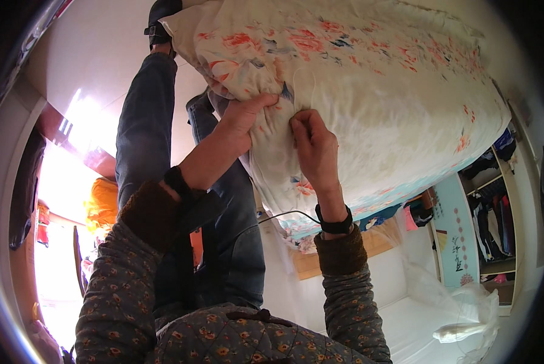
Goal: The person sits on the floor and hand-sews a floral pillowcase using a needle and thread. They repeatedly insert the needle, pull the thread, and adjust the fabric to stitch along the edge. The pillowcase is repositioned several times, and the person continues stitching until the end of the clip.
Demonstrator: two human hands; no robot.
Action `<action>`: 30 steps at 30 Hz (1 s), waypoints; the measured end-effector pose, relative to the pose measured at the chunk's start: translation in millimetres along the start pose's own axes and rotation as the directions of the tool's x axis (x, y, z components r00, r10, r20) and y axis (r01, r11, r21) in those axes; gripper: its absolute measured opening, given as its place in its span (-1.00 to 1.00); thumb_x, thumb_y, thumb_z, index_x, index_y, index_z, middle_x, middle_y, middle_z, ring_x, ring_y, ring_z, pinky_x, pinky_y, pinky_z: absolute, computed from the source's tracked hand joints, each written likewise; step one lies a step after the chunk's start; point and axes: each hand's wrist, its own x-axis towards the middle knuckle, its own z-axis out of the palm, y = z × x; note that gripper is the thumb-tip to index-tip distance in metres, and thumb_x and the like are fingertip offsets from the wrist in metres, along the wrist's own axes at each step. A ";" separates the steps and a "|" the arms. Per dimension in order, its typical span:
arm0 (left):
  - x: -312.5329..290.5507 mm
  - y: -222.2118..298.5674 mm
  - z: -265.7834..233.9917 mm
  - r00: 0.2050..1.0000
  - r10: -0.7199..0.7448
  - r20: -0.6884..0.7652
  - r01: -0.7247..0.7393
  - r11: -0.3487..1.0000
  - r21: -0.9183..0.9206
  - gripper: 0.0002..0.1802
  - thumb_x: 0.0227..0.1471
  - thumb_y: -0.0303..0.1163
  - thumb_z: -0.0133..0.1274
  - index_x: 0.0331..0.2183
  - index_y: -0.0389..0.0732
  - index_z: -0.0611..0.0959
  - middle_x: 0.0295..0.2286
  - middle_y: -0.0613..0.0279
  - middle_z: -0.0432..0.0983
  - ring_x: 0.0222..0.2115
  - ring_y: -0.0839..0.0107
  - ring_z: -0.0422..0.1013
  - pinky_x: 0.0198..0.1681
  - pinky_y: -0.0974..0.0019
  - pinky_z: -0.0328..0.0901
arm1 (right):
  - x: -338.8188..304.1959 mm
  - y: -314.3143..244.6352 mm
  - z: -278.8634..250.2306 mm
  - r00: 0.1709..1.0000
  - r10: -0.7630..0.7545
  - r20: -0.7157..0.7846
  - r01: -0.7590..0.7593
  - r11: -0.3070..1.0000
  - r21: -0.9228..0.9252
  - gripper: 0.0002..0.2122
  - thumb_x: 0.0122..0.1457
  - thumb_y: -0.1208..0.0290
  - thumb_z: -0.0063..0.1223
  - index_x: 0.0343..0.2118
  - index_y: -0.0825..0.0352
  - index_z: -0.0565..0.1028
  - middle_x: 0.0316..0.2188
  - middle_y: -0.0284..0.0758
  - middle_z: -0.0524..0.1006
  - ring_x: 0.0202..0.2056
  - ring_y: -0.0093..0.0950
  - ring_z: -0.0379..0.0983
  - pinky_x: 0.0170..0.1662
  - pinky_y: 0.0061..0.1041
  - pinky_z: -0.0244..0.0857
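From the head view, the thing you're working on is a big cream floral cover (pixel 375 115), spread from the top middle of the picture over to the right, with red flowers and bits of blue-grey on it. Both your hands are at its near left part, close to each other but not touching.

Your left hand (pixel 241 121) has its thumb stretched along the cloth and the other fingers curled in, so it's closed on a gathered bit of the cover, and the fabric puckers around it. Your right hand (pixel 316 148) is just beside it, thumb and forefinger drawn together in a pinch against the cover, the rest folded in. Can't tell if there's anything small between those fingertips. A thin pale thread (pixel 304 70) loops over the cloth just above both hands.

You've got a black band on each wrist, and a dark cable (pixel 290 212) runs off the right one toward your jeans (pixel 144 121). Your sleeves (pixel 117 285) are grey with little flowers and fuzzy brown cuffs. Over on the right there's an open wardrobe (pixel 511 267) full of clothes, with sheer white stuff (pixel 460 330) bunched below it. On the left, an orange bundle (pixel 102 203) sits by a really bright opening.
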 end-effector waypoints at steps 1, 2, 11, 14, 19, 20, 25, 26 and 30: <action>0.5 0.5 0.5 0.999 -0.040 -0.030 0.039 0.999 -0.008 -0.61 -0.10 -0.50 0.17 -0.15 -0.20 0.52 -0.27 0.23 0.53 -0.27 0.35 0.48 -0.17 0.24 0.40 | 1.5 -0.4 -0.6 1.000 -0.007 0.007 0.007 1.000 -0.016 -0.96 0.16 0.48 -0.05 -0.39 0.31 0.40 -0.62 -0.17 0.45 -0.59 -0.22 0.41 -0.52 -0.40 0.24; 0.7 0.9 1.4 0.999 -0.047 -0.017 0.047 0.999 0.027 -0.63 -0.10 -0.50 0.16 -0.16 -0.21 0.52 -0.28 0.24 0.53 -0.28 0.35 0.48 -0.17 0.24 0.40 | 3.1 -0.9 -1.1 1.000 0.016 0.021 -0.015 0.999 -0.043 -0.96 0.16 0.49 -0.04 -0.39 0.31 0.40 -0.62 -0.16 0.45 -0.58 -0.20 0.42 -0.52 -0.38 0.25; -2.7 5.4 8.3 0.993 -0.117 0.013 0.117 0.993 -0.008 -0.62 -0.11 -0.50 0.18 -0.16 -0.23 0.53 -0.29 0.23 0.53 -0.28 0.36 0.48 -0.17 0.25 0.40 | 13.5 -7.2 -9.7 0.990 0.089 0.109 -0.085 0.995 -0.044 -0.93 0.14 0.54 -0.07 -0.32 0.33 0.32 -0.62 -0.13 0.46 -0.54 -0.15 0.44 -0.49 -0.34 0.26; -3.7 8.8 8.2 0.992 -0.105 0.069 0.105 0.994 0.013 -0.57 -0.11 -0.53 0.18 -0.12 -0.23 0.50 -0.25 0.21 0.52 -0.25 0.35 0.48 -0.17 0.24 0.40 | 16.6 -11.8 -8.2 0.996 0.014 0.085 -0.025 0.991 0.131 -0.81 0.15 0.55 -0.11 -0.18 0.32 0.24 -0.63 -0.12 0.47 -0.54 -0.17 0.45 -0.48 -0.33 0.26; -7.9 10.3 7.9 0.990 -0.050 0.132 0.043 0.998 0.055 -0.49 -0.14 -0.61 0.18 -0.07 -0.24 0.46 -0.21 0.20 0.50 -0.22 0.31 0.47 -0.14 0.23 0.40 | 33.4 -26.8 -17.3 0.961 0.053 0.273 -0.078 0.993 0.083 -0.83 0.22 0.50 -0.20 -0.13 0.28 0.19 -0.66 -0.14 0.46 -0.62 -0.24 0.46 -0.52 -0.33 0.28; -8.3 10.9 7.3 0.989 -0.043 0.140 0.032 0.996 0.083 -0.48 -0.16 -0.62 0.18 -0.07 -0.24 0.47 -0.21 0.19 0.50 -0.21 0.31 0.47 -0.13 0.23 0.39 | 38.4 -31.4 -20.5 0.941 0.110 0.321 -0.142 0.987 0.078 -0.85 0.24 0.48 -0.21 -0.15 0.28 0.21 -0.66 -0.14 0.46 -0.64 -0.25 0.46 -0.53 -0.34 0.28; -7.3 15.3 2.4 0.980 -0.025 0.200 0.000 0.993 0.121 -0.43 -0.22 -0.66 0.20 -0.07 -0.25 0.47 -0.17 0.16 0.51 -0.18 0.29 0.47 -0.08 0.22 0.36 | 63.5 -55.6 -37.4 0.820 0.192 0.538 -0.128 0.980 -0.154 -0.90 0.28 0.39 -0.24 -0.22 0.28 0.26 -0.68 -0.20 0.46 -0.69 -0.40 0.45 -0.61 -0.45 0.29; -7.5 15.7 1.5 0.982 -0.021 0.190 -0.002 0.992 0.123 -0.43 -0.22 -0.66 0.20 -0.07 -0.25 0.47 -0.17 0.16 0.51 -0.18 0.28 0.46 -0.07 0.22 0.36 | 67.2 -58.9 -39.3 0.789 0.181 0.587 -0.113 0.982 -0.152 -0.89 0.29 0.38 -0.24 -0.23 0.28 0.27 -0.67 -0.21 0.46 -0.69 -0.43 0.45 -0.63 -0.48 0.29; -8.5 16.1 0.0 0.980 0.028 0.196 -0.053 0.991 0.126 -0.42 -0.22 -0.67 0.21 -0.06 -0.26 0.47 -0.16 0.16 0.51 -0.17 0.28 0.46 -0.06 0.22 0.35 | 76.6 -63.2 -37.2 0.703 0.323 0.634 -0.224 0.946 -0.235 -0.89 0.29 0.38 -0.24 -0.19 0.25 0.23 -0.68 -0.29 0.47 -0.71 -0.56 0.41 -0.68 -0.59 0.23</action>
